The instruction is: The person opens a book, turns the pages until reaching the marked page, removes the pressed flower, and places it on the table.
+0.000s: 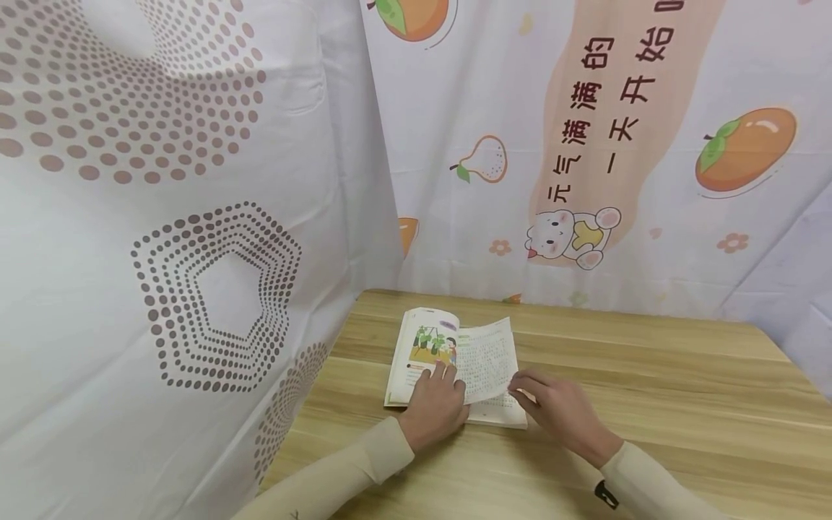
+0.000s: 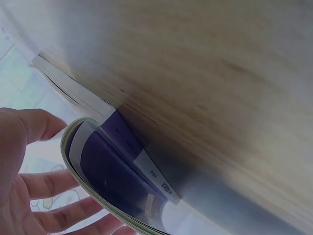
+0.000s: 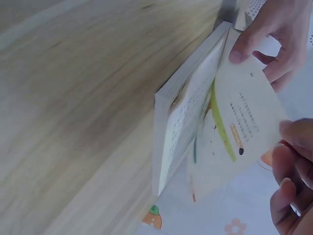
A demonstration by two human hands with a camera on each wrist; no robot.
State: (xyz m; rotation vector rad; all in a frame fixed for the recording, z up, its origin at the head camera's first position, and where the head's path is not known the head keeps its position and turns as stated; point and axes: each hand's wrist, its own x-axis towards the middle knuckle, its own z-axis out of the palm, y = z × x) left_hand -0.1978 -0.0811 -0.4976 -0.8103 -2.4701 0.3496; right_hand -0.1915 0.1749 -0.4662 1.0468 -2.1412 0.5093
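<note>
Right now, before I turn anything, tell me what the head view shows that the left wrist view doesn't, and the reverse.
Only the head view: the right hand, pinching the edge of a lifted page, the plant picture on the left side of the spread, and the dark lettering on the backdrop.

Only the left wrist view: the purple-and-white spine, with small print on it.

Both: the left hand, the open book and the wooden table.

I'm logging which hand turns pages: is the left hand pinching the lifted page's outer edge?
No, the right hand pinches the lifted page there, while the left hand rests on the open book.
</note>
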